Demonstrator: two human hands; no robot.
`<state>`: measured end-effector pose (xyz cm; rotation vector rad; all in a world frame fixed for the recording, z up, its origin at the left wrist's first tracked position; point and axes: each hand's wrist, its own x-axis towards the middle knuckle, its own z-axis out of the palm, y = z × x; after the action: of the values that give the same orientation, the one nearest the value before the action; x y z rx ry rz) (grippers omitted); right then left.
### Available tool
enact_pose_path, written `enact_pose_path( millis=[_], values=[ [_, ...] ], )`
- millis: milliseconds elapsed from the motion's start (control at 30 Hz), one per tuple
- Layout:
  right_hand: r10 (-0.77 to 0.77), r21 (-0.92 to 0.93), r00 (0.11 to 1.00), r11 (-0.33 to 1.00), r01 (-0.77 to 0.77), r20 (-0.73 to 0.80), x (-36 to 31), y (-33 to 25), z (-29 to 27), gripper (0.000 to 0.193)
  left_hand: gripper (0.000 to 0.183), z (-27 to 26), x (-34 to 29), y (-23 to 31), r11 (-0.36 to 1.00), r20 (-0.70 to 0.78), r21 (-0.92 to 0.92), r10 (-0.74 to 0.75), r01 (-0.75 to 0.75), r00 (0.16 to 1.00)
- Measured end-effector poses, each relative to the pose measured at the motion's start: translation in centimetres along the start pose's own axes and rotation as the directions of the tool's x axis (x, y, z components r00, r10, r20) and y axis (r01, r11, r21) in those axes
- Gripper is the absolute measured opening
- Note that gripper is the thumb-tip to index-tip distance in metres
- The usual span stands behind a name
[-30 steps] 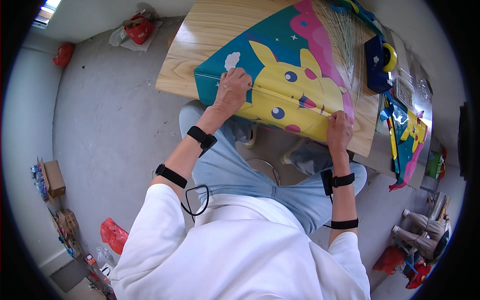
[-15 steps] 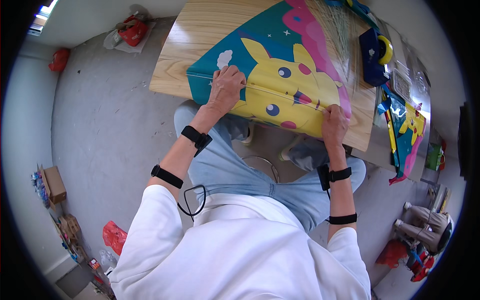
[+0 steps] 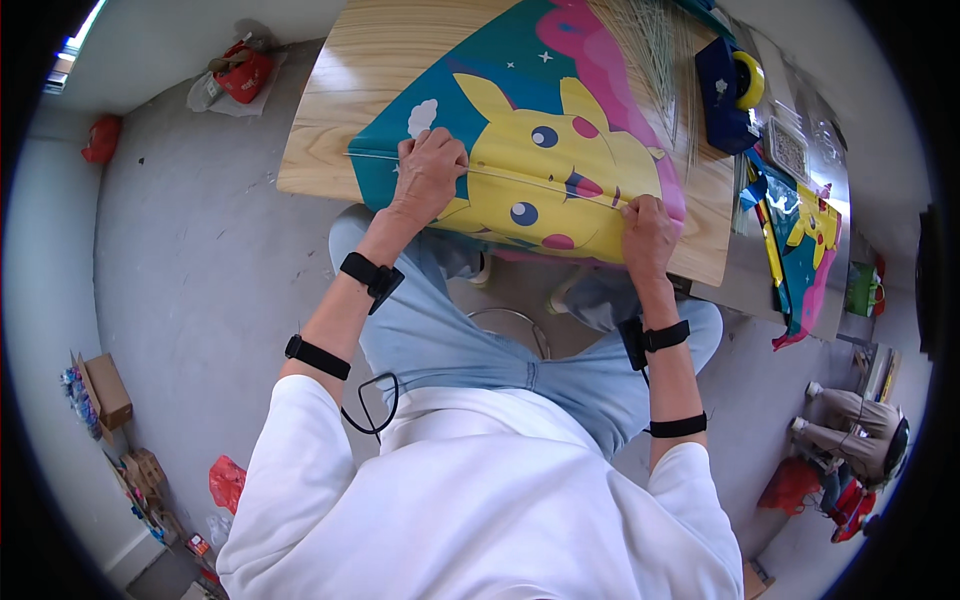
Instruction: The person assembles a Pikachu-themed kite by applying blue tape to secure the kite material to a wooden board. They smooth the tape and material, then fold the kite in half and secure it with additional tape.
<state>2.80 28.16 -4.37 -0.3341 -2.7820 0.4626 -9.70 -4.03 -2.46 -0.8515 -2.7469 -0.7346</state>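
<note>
Both hands are down on the kite sheet (image 3: 540, 150), a big teal and pink panel with a yellow cartoon creature printed across it, lying flat on the wooden table (image 3: 340, 100) and reaching right to the near edge in front of the person's knees. The left hand (image 3: 428, 172) sits palm-down with fingers curled, pressing on a thin pale rod (image 3: 520, 178) that runs across the sheet from the left corner towards the right. The right hand (image 3: 648, 232) is at the other end, fingers bunched and bent over the rod close to the table's near edge, thumb tucked in; whether it pinches the rod or just pushes it flat, I cannot tell from here. The rod lies straight between the two hands, touching the sheet along its length. Just beyond, a bundle of thin sticks (image 3: 665, 50) fans over the sheet's far side, and a blue tape dispenser (image 3: 725, 85) with a yellow roll stands beside it. More printed kite sheets (image 3: 800, 250) hang off the table's right end.
</note>
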Motion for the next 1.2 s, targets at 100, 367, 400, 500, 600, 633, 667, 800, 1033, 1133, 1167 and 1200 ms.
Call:
enact_pose_path(
  millis=[100,367,400,500,600,633,667,800,1033,1133,1167,1200],
  values=[
    [0.032,0.016,0.999,0.999,-0.032,0.007,0.1,-0.9,-0.4,0.013,0.008,0.0,0.0,0.2,1.000,0.013,0.015,0.017,-0.017,1.000],
    [0.052,0.048,0.998,0.997,-0.053,0.018,0.0,-0.5,-0.2,0.013,0.009,-0.6,0.0,0.4,1.000,0.022,-0.018,0.014,-0.014,1.000],
    [0.057,0.054,0.998,0.997,-0.058,0.018,0.0,-0.6,-0.3,0.013,0.008,-0.7,0.0,0.5,1.000,0.018,-0.029,0.008,-0.008,1.000],
    [0.059,0.065,0.998,0.996,-0.060,0.017,0.0,-0.6,-0.3,0.013,0.008,-0.4,0.2,0.6,1.000,0.000,-0.017,-0.023,0.023,1.000],
    [0.049,0.069,0.999,0.996,-0.049,0.014,0.0,-0.4,-0.2,0.014,0.006,-0.4,0.4,0.5,0.999,0.043,0.003,-0.054,0.054,0.998],
    [0.044,0.070,0.999,0.997,-0.045,0.015,0.0,-0.4,-0.2,0.014,0.006,-0.3,0.4,0.5,0.999,0.033,0.010,-0.034,0.034,0.999],
    [0.048,0.075,0.999,0.996,-0.048,0.010,0.0,-0.4,-0.2,0.013,0.006,-0.2,0.4,0.6,1.000,0.023,0.019,-0.015,0.014,1.000],
    [0.028,0.101,0.999,0.995,-0.026,-0.020,0.1,-0.5,-0.2,0.013,0.006,-0.2,0.6,0.7,0.998,0.019,0.051,0.025,-0.026,1.000],
    [0.001,0.088,0.998,0.996,0.005,-0.067,0.8,0.8,-0.3,0.013,0.006,-0.9,1.3,1.3,0.994,0.050,0.054,0.088,-0.090,0.995],
    [0.011,0.051,0.999,0.999,-0.008,-0.044,0.5,0.9,-0.4,0.013,0.006,-0.2,1.1,1.3,0.995,0.046,0.023,0.091,-0.092,0.995],
    [0.013,0.055,0.999,0.998,-0.010,-0.046,0.6,0.9,-0.4,0.013,0.006,-0.1,1.1,1.3,0.996,0.027,0.008,0.086,-0.086,0.996],
    [0.016,0.057,0.999,0.998,-0.013,-0.046,0.5,0.8,-0.5,0.013,0.006,-0.1,1.1,1.4,0.997,0.011,-0.009,0.080,-0.080,0.997]
  ],
)
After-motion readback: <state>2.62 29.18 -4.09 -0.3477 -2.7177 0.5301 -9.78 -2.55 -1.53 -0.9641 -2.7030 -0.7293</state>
